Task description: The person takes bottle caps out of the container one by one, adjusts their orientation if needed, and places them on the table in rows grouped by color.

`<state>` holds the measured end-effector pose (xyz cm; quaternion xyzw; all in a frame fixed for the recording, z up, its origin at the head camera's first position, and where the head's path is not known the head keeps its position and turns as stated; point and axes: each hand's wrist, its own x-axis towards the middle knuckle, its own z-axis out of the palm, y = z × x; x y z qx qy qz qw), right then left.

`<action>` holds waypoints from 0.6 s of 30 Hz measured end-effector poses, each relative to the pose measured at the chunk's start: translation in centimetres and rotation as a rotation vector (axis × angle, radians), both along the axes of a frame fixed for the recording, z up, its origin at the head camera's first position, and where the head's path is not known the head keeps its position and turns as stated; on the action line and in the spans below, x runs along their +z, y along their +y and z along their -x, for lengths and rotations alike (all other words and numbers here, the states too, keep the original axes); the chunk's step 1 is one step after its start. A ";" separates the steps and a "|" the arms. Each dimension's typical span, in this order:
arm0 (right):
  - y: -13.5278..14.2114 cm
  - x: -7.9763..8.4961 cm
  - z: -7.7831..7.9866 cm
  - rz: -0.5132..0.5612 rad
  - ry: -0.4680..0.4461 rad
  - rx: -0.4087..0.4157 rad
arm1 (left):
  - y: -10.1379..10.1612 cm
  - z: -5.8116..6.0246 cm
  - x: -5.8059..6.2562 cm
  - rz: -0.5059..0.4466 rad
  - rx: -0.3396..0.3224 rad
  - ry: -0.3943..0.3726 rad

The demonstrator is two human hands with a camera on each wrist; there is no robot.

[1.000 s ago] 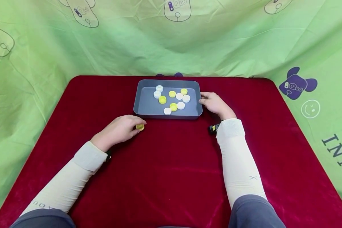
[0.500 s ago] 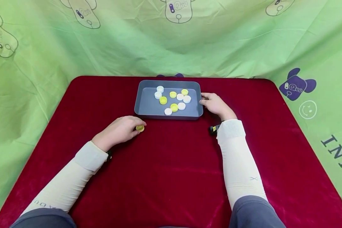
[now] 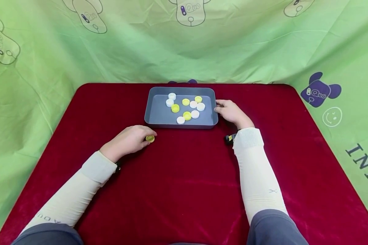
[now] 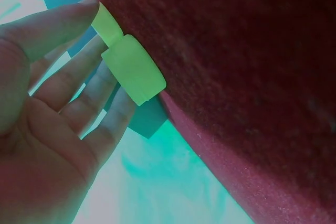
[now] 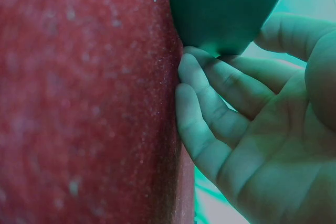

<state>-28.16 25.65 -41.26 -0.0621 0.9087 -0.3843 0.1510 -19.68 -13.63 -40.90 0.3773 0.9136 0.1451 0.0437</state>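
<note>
In the head view my left hand [image 3: 129, 140] is low over the red cloth, at the front left of a grey tray. Its thumb and forefinger pinch a yellow bottle cap [image 3: 150, 139]. In the left wrist view the thumb tip meets one yellow cap [image 4: 107, 24], and a second yellow cap [image 4: 135, 69] sits right beside it, in front of the other fingers. My right hand [image 3: 232, 112] rests at the right wall of the tray [image 3: 181, 126]. Its thumb touches the tray wall [image 5: 223, 11] in the right wrist view, while the loosely extended fingers lie along the cloth.
Inside the tray lie several white caps [image 3: 195, 114] and several yellow caps [image 3: 175, 108], some touching. A red cloth [image 3: 184, 177] covers the table. Green printed fabric [image 3: 135, 51] hangs behind it and at both sides.
Both hands, the tray and the caps keep their places. Only a slight shift of the whole head view shows.
</note>
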 end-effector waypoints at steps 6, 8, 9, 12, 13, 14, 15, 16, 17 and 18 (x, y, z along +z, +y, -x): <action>0.1 -0.2 0.1 0.004 0.002 0.002 | 0.0 0.1 -0.1 0.005 0.014 -0.021; 0.1 -0.2 0.1 0.004 0.003 0.004 | 0.0 0.1 -0.2 0.008 0.018 -0.027; 0.1 -0.2 0.1 0.005 0.003 0.006 | 0.0 0.1 -0.2 0.009 0.018 -0.028; 0.1 -0.2 0.1 0.006 0.005 0.009 | -0.1 0.0 -0.2 0.011 0.021 -0.032; 0.1 -0.2 0.1 0.008 0.006 0.010 | -0.1 0.0 -0.2 0.011 0.022 -0.032; 0.1 -0.2 0.1 0.010 0.007 0.009 | -0.1 0.0 -0.2 0.009 0.023 -0.031; 0.0 -0.2 0.1 0.011 0.007 0.008 | -0.1 0.0 -0.2 0.008 0.024 -0.031; 0.0 -0.1 0.1 0.013 0.008 0.006 | -0.1 0.0 -0.2 0.007 0.024 -0.030; 0.0 -0.1 0.1 0.012 0.010 0.006 | -0.1 0.0 -0.2 0.006 0.024 -0.029; 0.0 -0.2 0.1 0.012 0.008 0.002 | -0.1 0.0 -0.2 0.006 0.024 -0.029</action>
